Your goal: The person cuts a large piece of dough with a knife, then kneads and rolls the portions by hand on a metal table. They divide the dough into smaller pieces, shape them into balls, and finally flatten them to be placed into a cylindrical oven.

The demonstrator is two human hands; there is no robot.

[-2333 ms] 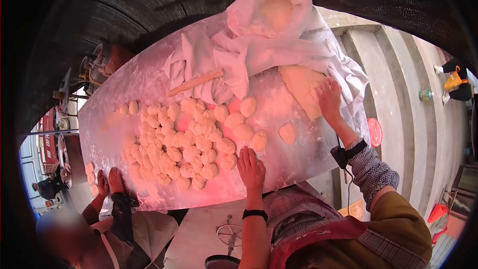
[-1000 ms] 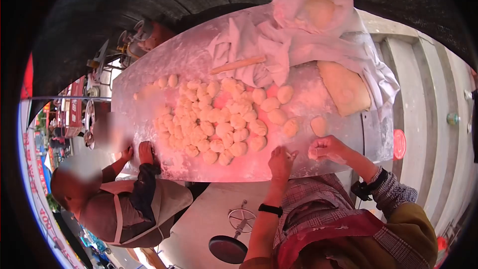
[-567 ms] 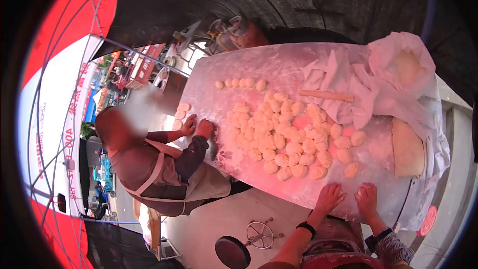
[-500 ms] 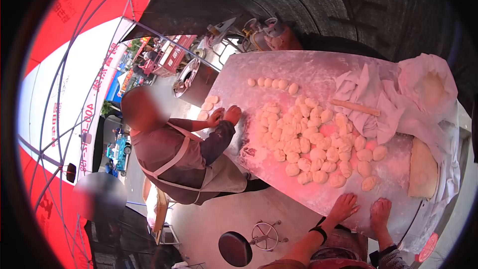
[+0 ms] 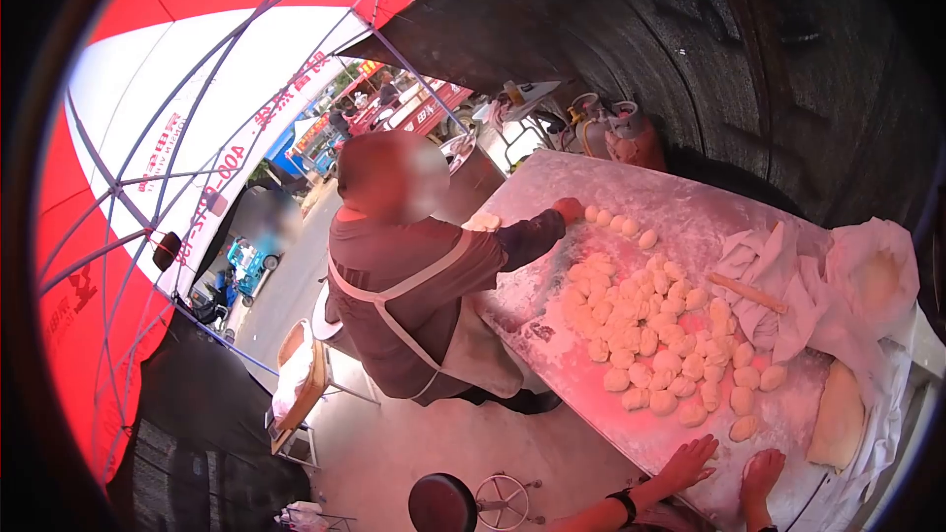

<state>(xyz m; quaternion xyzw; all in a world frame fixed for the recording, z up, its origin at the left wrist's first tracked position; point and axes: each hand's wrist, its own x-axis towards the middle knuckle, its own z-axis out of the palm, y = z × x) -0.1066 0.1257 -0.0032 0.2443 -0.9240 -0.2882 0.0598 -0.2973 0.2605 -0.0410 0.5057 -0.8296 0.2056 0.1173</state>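
My left hand [image 5: 690,464], with a black band at its wrist, lies on the near edge of the floured table [image 5: 591,360]. Its fingers are spread and hold nothing. Close beside it, my right hand [image 5: 762,476] rests on the same tabletop with its fingers stretched out. Beyond both hands is a large group of dough pieces [image 5: 662,360]. A single dough piece [image 5: 744,428] lies nearest my right hand. To the right, a long slab of dough [image 5: 838,419] lies partly beside a white cloth.
A co-worker in an apron [image 5: 414,286] stands at the table's left side, a hand [image 5: 569,209] by a row of dough balls [image 5: 619,224]. A rolling pin [image 5: 749,293] lies on a cloth [image 5: 788,271]. Nearby are a round stool [image 5: 442,503] and gas cylinders [image 5: 626,133].
My view has tilted, so the table sits lower and further right. The co-worker's arm has reached out to the row of dough balls. My hands stay at the table's edge.
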